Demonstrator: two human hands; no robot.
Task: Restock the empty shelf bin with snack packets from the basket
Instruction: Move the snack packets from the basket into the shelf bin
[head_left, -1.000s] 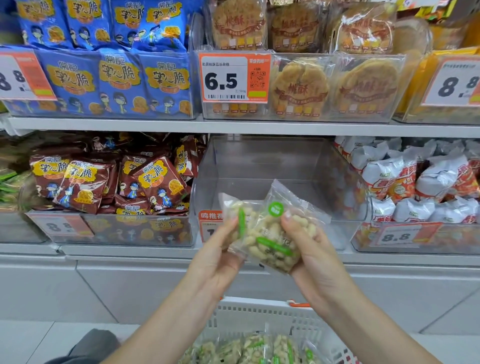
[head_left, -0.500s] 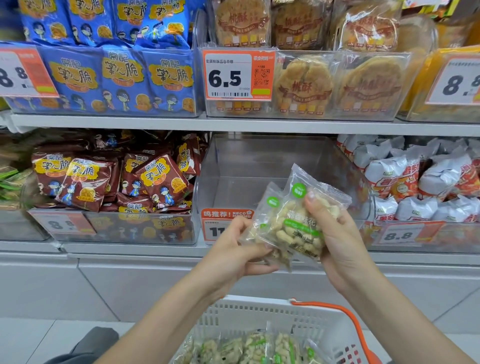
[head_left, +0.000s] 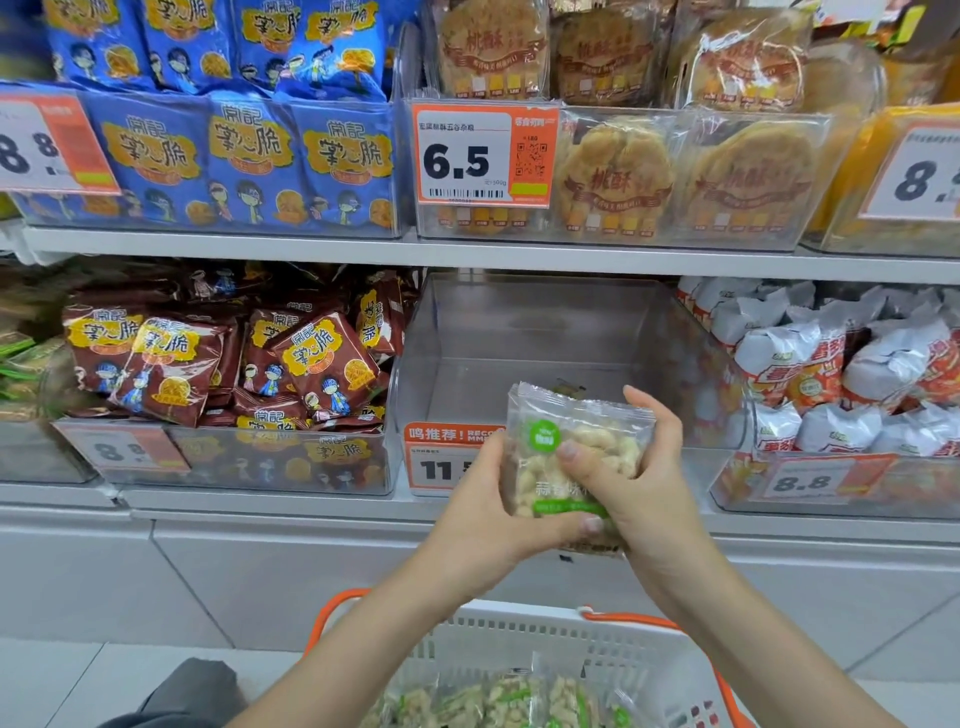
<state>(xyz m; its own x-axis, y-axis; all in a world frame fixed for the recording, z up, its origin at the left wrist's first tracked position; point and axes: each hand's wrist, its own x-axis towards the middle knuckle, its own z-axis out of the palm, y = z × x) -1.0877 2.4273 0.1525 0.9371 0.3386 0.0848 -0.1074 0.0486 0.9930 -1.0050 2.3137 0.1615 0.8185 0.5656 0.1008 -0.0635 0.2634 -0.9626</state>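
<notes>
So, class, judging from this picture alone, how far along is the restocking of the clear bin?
Done: nothing shows as stocked; the clear bin looks empty. In hand: the left hand and right hand together grip clear nut packets just in front of the bin. Left: placing these inside, then moving the many packets still lying in the basket below.
</notes>
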